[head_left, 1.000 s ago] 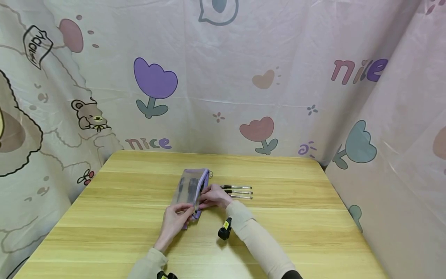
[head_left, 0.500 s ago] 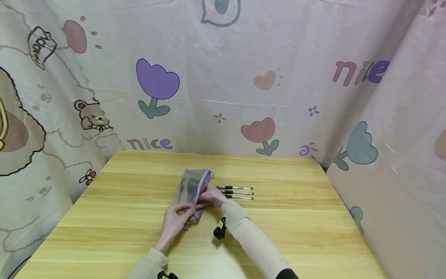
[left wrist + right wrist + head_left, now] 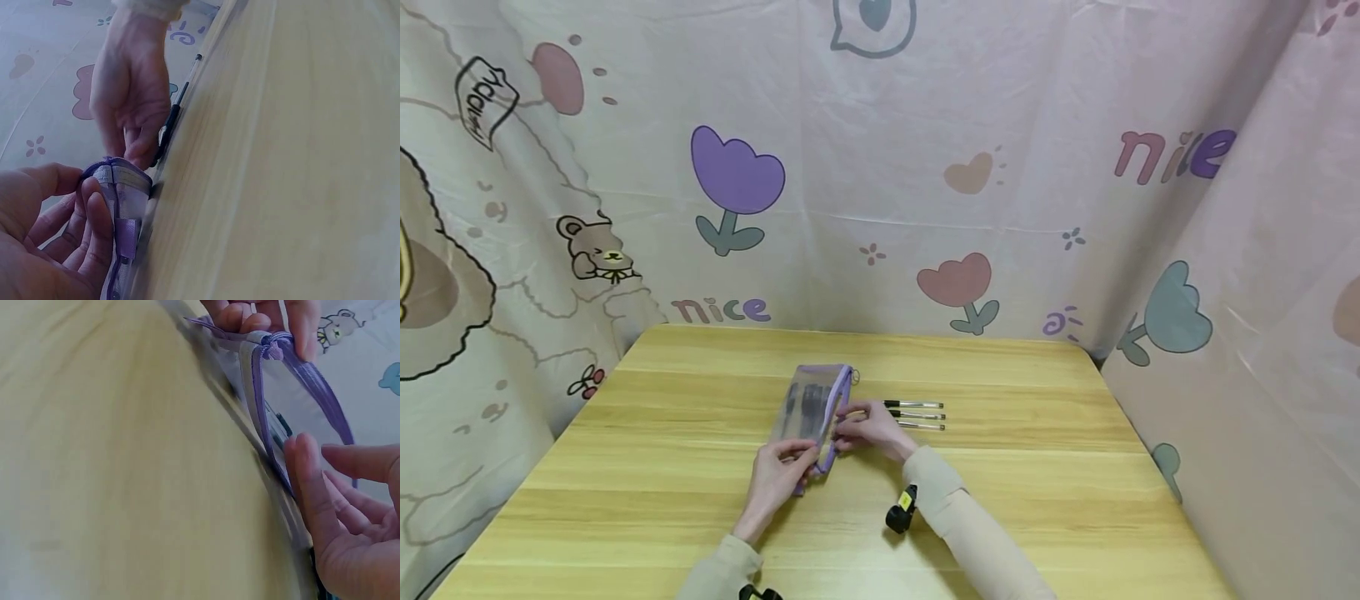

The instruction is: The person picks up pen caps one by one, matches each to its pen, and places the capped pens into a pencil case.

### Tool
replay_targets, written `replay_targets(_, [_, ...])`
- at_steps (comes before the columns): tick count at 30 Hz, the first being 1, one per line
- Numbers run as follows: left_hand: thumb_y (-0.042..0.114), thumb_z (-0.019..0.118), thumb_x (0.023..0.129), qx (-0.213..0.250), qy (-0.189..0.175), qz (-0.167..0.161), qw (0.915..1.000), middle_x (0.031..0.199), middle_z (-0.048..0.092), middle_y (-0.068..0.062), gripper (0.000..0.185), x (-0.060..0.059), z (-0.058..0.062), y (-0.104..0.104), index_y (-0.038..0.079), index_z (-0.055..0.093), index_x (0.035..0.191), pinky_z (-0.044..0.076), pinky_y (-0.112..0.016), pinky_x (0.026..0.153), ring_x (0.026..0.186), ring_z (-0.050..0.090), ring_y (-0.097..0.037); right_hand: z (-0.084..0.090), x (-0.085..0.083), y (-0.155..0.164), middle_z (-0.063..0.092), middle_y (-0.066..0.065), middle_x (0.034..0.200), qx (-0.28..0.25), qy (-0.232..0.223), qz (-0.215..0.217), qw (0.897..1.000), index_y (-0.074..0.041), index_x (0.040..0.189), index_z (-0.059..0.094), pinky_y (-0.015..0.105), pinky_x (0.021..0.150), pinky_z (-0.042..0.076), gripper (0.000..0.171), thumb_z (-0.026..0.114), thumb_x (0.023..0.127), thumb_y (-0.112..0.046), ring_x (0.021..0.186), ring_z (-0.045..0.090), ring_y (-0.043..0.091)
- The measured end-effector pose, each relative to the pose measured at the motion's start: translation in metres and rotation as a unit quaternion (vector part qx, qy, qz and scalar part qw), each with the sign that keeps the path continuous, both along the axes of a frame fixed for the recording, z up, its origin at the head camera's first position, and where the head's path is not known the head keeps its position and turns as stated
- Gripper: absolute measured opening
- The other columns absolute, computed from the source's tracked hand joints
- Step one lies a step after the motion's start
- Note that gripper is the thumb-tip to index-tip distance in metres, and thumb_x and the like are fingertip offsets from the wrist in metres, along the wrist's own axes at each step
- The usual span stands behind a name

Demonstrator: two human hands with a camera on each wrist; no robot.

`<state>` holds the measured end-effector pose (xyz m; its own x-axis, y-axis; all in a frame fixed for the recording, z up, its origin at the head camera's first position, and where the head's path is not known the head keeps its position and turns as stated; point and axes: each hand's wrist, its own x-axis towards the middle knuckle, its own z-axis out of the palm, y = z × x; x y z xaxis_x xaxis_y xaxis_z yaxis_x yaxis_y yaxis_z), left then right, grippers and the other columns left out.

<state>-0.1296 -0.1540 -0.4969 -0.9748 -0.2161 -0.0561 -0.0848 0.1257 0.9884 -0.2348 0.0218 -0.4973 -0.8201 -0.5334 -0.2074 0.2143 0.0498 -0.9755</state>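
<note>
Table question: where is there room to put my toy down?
The table is bare left of the pencil case, right of the pens, and along the back edge. It's crowded in the middle, where the left hand and right hand work.

A purple-edged clear mesh pencil pouch (image 3: pixel 814 408) lies near the middle of the pale wooden table (image 3: pixel 1037 500), its length running from the near side toward the far side. Three clear-barrelled black pens (image 3: pixel 917 414) lie side by side just right of the pouch, parallel to the far table edge. The left hand (image 3: pixel 778 477) sits at the pouch's near end; the right hand (image 3: pixel 871 427) sits at its right edge, between pouch and pens. A cartoon-printed pale fabric backdrop (image 3: pixel 880 167) hangs behind the table and along both its sides.
</note>
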Motion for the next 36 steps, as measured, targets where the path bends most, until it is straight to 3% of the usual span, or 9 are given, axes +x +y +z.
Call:
replay_targets(5, [0.006, 0.073, 0.09, -0.002, 0.001, 0.0, 1.0, 0.068, 0.07, -0.009, 0.019, 0.001, 0.001, 0.001, -0.007, 0.073, 0.104, 0.05, -0.021, 0.044, 0.05, 0.058, -0.009, 0.0, 0.009, 0.023, 0.07, 0.033, 0.109, 0.032, 0.107, -0.001, 0.994, 0.015, 0.125, 0.056, 0.03, 0.07, 0.063, 0.037, 0.065, 0.093, 0.0, 0.073, 0.071, 0.014])
replay_targets(11, [0.008, 0.073, 0.09, -0.008, 0.0, -0.004, 1.0, 0.07, 0.071, -0.009, 0.021, 0.002, 0.003, 0.001, -0.007, 0.073, 0.105, 0.05, -0.021, 0.044, 0.051, 0.058, -0.01, -0.001, 0.016, 0.059, 0.069, 0.031, 0.11, 0.096, 0.219, -0.012, 0.971, 0.012, 0.124, 0.06, 0.032, 0.075, 0.062, 0.036, 0.068, 0.091, -0.002, 0.087, 0.07, 0.029])
replay_targets(16, [0.007, 0.073, 0.09, -0.009, -0.003, -0.001, 1.0, 0.07, 0.071, -0.009, 0.019, 0.002, 0.002, 0.001, -0.006, 0.074, 0.104, 0.05, -0.021, 0.044, 0.051, 0.058, -0.009, -0.001, 0.017, 0.088, 0.071, 0.024, 0.107, 0.144, 0.283, -0.033, 0.948, 0.007, 0.116, 0.065, 0.021, 0.074, 0.056, 0.03, 0.072, 0.088, -0.004, 0.083, 0.063, 0.014])
replay_targets(21, [0.008, 0.073, 0.09, -0.011, -0.002, -0.001, 0.9999, 0.071, 0.071, -0.009, 0.02, 0.002, 0.002, 0.001, -0.006, 0.074, 0.105, 0.05, -0.022, 0.044, 0.051, 0.058, -0.01, -0.002, 0.012, 0.109, 0.07, 0.015, 0.102, 0.198, 0.313, -0.065, 0.927, 0.0, 0.105, 0.071, 0.02, 0.074, 0.047, 0.023, 0.077, 0.084, -0.006, 0.083, 0.057, 0.013])
replay_targets(28, [0.008, 0.073, 0.09, -0.012, -0.002, -0.001, 0.9999, 0.07, 0.071, -0.008, 0.02, 0.002, 0.002, 0.0, -0.007, 0.074, 0.104, 0.05, -0.022, 0.044, 0.051, 0.058, -0.01, -0.006, 0.004, 0.12, 0.069, 0.012, 0.106, 0.239, 0.336, -0.093, 0.906, -0.003, 0.104, 0.074, 0.036, 0.086, 0.053, 0.025, 0.081, 0.081, -0.008, 0.097, 0.063, 0.026])
replay_targets(36, [0.006, 0.073, 0.089, -0.019, -0.003, 0.001, 0.9998, 0.071, 0.072, -0.008, 0.02, 0.002, 0.001, 0.0, -0.007, 0.073, 0.105, 0.05, -0.022, 0.044, 0.051, 0.058, -0.01, -0.007, -0.002, 0.117, 0.066, 0.003, 0.098, 0.293, 0.347, -0.117, 0.883, -0.011, 0.096, 0.077, 0.037, 0.089, 0.046, 0.02, 0.085, 0.078, -0.012, 0.094, 0.058, 0.019])
